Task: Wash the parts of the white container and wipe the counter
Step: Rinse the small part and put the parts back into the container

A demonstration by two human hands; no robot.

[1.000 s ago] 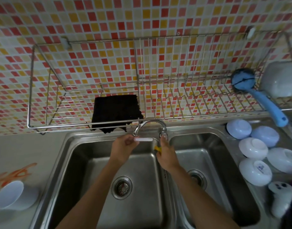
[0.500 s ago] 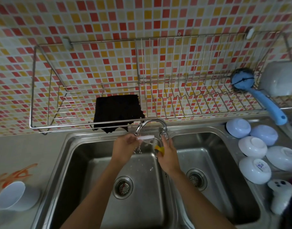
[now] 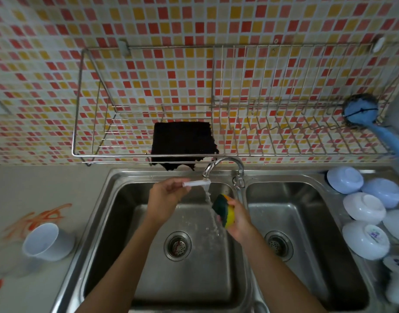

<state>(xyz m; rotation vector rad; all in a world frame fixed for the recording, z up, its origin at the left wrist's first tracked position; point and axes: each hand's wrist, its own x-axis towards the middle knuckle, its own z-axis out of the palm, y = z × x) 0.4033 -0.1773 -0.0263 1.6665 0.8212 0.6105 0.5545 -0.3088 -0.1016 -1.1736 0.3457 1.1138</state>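
White tube, a thin part of the container, lies level under the tap, its far end in the running water. The left hand pinches the near end between thumb and fingertips, the other fingers curled in. The right hand is closed round a yellow and green sponge, held just right of the stream over the left basin. Both hands are over that basin; the right basin holds nothing that shows. On the counter to the left a white cup lies tilted on its side, mouth toward the camera, near orange smears. A black cloth hangs over the front of the wire rack on the tiled wall, behind the tap. A blue brush rests at the rack's right end. Upturned bowls, white and pale blue, sit clustered on the ledge to the right of the sink.
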